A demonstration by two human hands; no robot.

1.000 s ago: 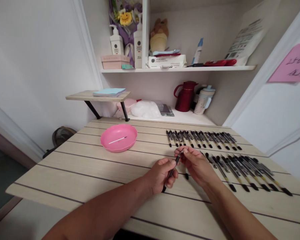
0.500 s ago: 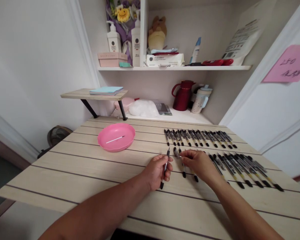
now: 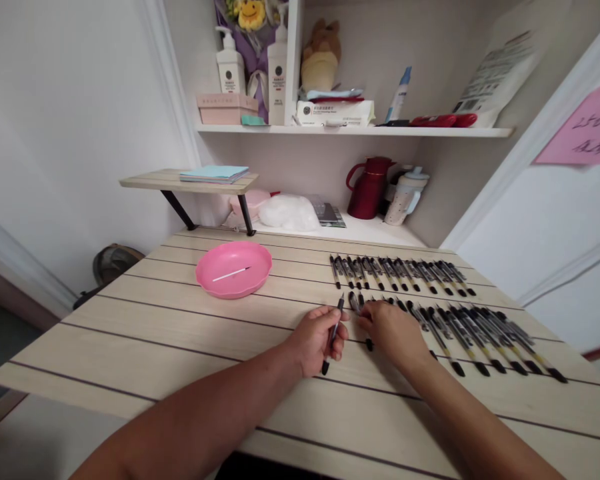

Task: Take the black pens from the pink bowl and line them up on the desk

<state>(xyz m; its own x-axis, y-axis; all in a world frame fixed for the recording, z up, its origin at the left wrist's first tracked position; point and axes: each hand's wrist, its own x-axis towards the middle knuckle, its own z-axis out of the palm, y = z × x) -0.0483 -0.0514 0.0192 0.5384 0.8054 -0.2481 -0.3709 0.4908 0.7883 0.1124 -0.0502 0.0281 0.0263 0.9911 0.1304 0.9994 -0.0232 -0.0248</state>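
My left hand (image 3: 323, 341) is closed around a black-and-clear pen (image 3: 334, 333), held upright at a slant with its point up and its black end down. Just right of it, my right hand (image 3: 393, 333) is low over the left end of the front row of pens (image 3: 467, 333). Its fingers are bent together, and what they grip is hidden under the hand. A dark pen cap (image 3: 353, 302) lies right by those fingertips. Behind runs a second row of pens (image 3: 397, 273), side by side with their points away from me.
A pink tray (image 3: 215, 288) at the left holds a thin white refill (image 3: 230, 274). Behind it a small raised shelf (image 3: 145, 180) carries blue paper (image 3: 215, 173). A red jug (image 3: 367, 190) and a pale tumbler (image 3: 403, 200) stand at the back of the table (image 3: 190, 347).
My right hand has lowered and turned over the front row, hiding its fingertips more. My left hand keeps the pen in nearly the same place. The view has shifted slightly.
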